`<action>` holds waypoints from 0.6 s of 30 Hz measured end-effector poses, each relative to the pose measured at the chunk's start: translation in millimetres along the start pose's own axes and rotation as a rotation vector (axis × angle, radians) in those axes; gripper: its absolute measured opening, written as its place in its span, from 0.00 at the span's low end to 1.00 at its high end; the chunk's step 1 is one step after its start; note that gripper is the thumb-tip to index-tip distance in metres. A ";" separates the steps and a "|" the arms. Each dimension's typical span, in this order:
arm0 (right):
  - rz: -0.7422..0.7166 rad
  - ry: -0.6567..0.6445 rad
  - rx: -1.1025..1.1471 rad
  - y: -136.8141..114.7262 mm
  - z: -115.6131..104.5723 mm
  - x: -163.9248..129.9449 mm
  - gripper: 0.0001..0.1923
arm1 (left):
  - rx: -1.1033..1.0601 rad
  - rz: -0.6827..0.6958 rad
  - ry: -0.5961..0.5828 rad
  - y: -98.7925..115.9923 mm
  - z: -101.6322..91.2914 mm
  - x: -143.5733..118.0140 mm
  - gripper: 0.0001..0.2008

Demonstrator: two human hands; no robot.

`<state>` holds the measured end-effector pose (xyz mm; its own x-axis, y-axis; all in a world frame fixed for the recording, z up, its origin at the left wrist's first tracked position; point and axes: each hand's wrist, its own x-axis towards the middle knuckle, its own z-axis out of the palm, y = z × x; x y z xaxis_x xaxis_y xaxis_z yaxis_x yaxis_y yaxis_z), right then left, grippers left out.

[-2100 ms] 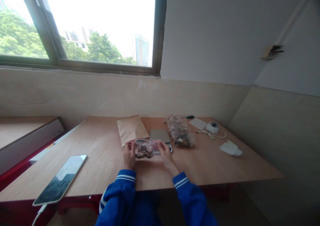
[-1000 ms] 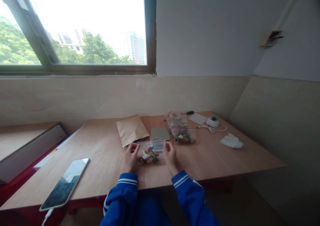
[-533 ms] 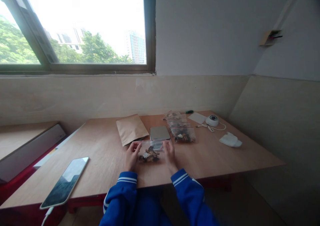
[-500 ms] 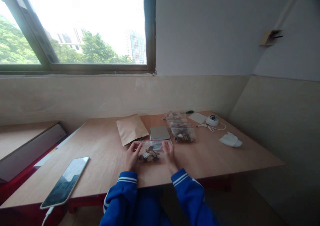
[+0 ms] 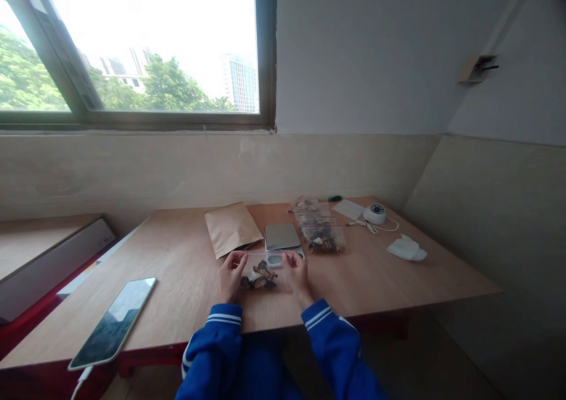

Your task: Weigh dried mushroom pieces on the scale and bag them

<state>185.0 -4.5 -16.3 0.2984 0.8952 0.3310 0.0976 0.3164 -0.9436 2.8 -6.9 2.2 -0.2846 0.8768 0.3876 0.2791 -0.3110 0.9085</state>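
A clear zip bag [image 5: 283,279] with dark brown dried pieces [image 5: 262,275] inside hangs between my two hands near the table's front edge. My left hand [image 5: 232,275] pinches its upper left corner, thumb against fingers. The upper right corner is pinched by my right hand [image 5: 296,273]. Its top edge is stretched straight between them. Just behind the bag stands a small flat scale [image 5: 282,236], its display partly seen through the plastic. Several filled zip bags [image 5: 325,238] lie overlapping in a row to the right of the scale.
A brown paper pouch [image 5: 233,229] lies left of the scale. At the left front rests a phone [image 5: 115,322] with a cable. Toward the right are a white dome camera [image 5: 374,212] with its cord, a crumpled white tissue [image 5: 407,248], a white card [image 5: 349,209] and a green-handled tool [image 5: 335,198].
The bag's top edge is now pulled straighter, and its face is turned more toward me. The dried pieces inside have shifted slightly left. Both hands stay at its corners.
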 end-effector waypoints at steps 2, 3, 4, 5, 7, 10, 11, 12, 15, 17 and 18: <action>-0.055 0.015 -0.072 -1.2 -1.5 0.3 0.15 | 0.003 0.013 -0.003 -0.8 0.0 0.1 0.17; -0.122 0.028 -0.141 -3.5 -2.3 0.4 0.14 | 0.014 0.030 -0.007 -0.8 0.1 -0.1 0.17; -0.211 0.034 -0.229 -7.3 -2.6 0.3 0.13 | 0.031 0.052 -0.010 -0.5 0.3 -0.5 0.16; -0.311 0.025 -0.327 -12.5 -2.1 -0.2 0.14 | 0.054 0.079 -0.015 -0.1 0.5 -1.1 0.16; -0.482 -0.023 -0.517 -26.5 2.2 -2.2 0.17 | 0.102 0.138 -0.025 1.5 1.0 -3.0 0.14; -0.584 -0.145 -0.699 -50.4 16.4 -5.6 0.17 | 0.156 0.220 -0.051 3.9 1.5 -6.6 0.13; -0.596 -0.197 -0.729 -57.2 21.8 -6.1 0.14 | 0.164 0.240 -0.057 4.4 1.5 -7.7 0.12; -0.603 -0.252 -0.748 -62.8 26.8 -5.9 0.10 | 0.170 0.256 -0.057 4.7 1.4 -8.6 0.12; -0.608 -0.370 -0.755 -71.7 35.2 -1.5 0.05 | 0.172 0.287 -0.046 4.4 0.7 -10.0 0.11; -0.594 -0.395 -0.750 -72.6 35.3 3.3 0.06 | 0.178 0.304 -0.050 3.8 0.4 -10.2 0.10; -0.585 -0.403 -0.749 -72.5 34.4 5.8 0.07 | 0.180 0.312 -0.056 3.6 0.4 -10.3 0.10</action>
<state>147.0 -11.5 54.3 -0.3128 0.7466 0.5871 0.7324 0.5832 -0.3513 7.1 -16.9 1.5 -0.1111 0.7700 0.6283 0.5034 -0.5015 0.7036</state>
